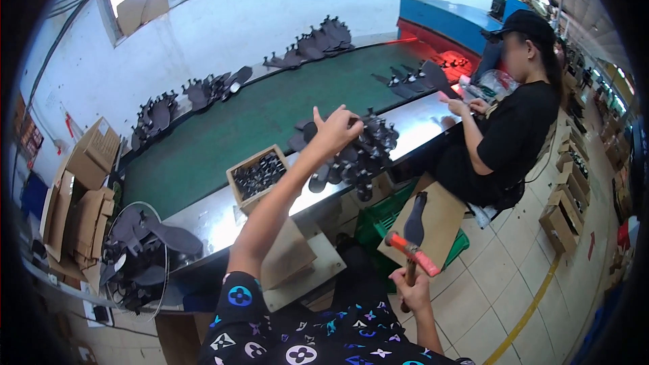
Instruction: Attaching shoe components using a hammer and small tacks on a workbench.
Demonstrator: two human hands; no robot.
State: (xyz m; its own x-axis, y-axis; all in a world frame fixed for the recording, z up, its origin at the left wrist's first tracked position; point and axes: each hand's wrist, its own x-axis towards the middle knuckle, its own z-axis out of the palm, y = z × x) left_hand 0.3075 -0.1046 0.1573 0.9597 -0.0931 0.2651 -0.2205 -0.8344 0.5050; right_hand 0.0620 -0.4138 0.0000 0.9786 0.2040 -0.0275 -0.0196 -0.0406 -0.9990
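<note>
Left hand [334, 130]: held near piled dark soles [368, 145]; fingers spread;
Right hand [414, 290]: hammer [413, 255] gripped; fingers wrapped around its handle.

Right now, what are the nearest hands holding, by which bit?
The right hand holds an orange-headed hammer by its brown wooden handle. For the left hand, by dark grey flat soles, I can't tell.
</note>
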